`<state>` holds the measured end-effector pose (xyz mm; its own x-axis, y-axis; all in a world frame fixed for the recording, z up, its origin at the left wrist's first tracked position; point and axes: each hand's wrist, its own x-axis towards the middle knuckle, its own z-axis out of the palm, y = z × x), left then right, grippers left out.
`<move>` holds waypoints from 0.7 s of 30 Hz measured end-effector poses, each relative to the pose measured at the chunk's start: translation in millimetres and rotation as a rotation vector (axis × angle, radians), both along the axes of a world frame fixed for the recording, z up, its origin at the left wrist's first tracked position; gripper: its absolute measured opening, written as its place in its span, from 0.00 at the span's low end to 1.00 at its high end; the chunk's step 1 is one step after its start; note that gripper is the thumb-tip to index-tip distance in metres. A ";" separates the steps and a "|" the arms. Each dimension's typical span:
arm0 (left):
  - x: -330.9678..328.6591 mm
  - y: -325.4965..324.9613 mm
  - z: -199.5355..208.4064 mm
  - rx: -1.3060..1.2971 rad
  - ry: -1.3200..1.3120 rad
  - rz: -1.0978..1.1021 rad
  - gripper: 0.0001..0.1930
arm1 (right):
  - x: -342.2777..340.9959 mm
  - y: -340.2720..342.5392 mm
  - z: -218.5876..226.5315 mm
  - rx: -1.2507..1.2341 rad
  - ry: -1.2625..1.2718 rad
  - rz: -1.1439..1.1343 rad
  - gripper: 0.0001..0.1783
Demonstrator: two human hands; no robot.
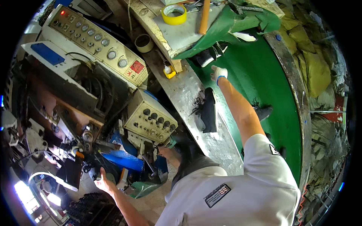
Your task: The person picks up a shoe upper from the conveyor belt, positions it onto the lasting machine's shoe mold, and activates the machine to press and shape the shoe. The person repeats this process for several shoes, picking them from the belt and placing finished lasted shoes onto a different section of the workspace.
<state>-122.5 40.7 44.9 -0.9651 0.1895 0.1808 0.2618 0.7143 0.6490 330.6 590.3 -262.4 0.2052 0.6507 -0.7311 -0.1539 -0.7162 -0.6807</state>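
Note:
My left hand [105, 184] is at the lower left beside the machine, its thumb raised and fingers closed round what looks like a dark laced shoe [101, 164]. Shadow and machine parts hide some of that shoe. My right hand [219, 72], in a white glove with a blue cuff, reaches out over the green conveyor belt [249, 71]. Its fingers are slightly apart and appear to hold nothing. Just beyond them lies a black shoe with a white sole [205, 57]. Closer to me, another black shoe [208, 111] rests on its side on the metal ledge [188, 90].
A control panel with gauges [98, 37] and a box with knobs [151, 120] stand on the left. A bench [192, 35] overhanging the belt carries yellow tape [174, 14] and a wooden handle [204, 17]. More dark shoes [263, 112] sit on the belt. Sacks [315, 71] line the right.

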 end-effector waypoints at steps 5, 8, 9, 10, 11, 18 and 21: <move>-0.5 6.6 0.9 0.074 0.001 -0.077 0.22 | -13.4 87.1 -58.3 0.170 -0.289 0.136 0.40; 10.0 -4.1 2.5 0.084 -0.041 -0.031 0.23 | -51.4 100.3 -70.6 0.065 -0.858 0.407 0.48; 11.6 -5.5 5.2 0.093 -0.056 -0.016 0.24 | -57.7 90.5 -76.8 0.160 -0.800 0.283 0.43; 24.1 18.4 9.5 0.096 -0.030 -0.012 0.24 | -60.9 98.0 -81.0 0.187 -0.502 0.190 0.39; 21.9 24.4 9.4 0.109 -0.018 -0.016 0.25 | -63.4 103.6 -85.2 0.208 -0.203 0.101 0.35; 15.8 9.2 9.6 0.170 -0.075 -0.024 0.22 | -20.4 58.8 -30.2 0.117 0.377 -0.003 0.22; 0.2 29.9 11.3 0.234 -0.141 -0.108 0.21 | 13.9 2.4 25.2 0.110 0.980 0.001 0.27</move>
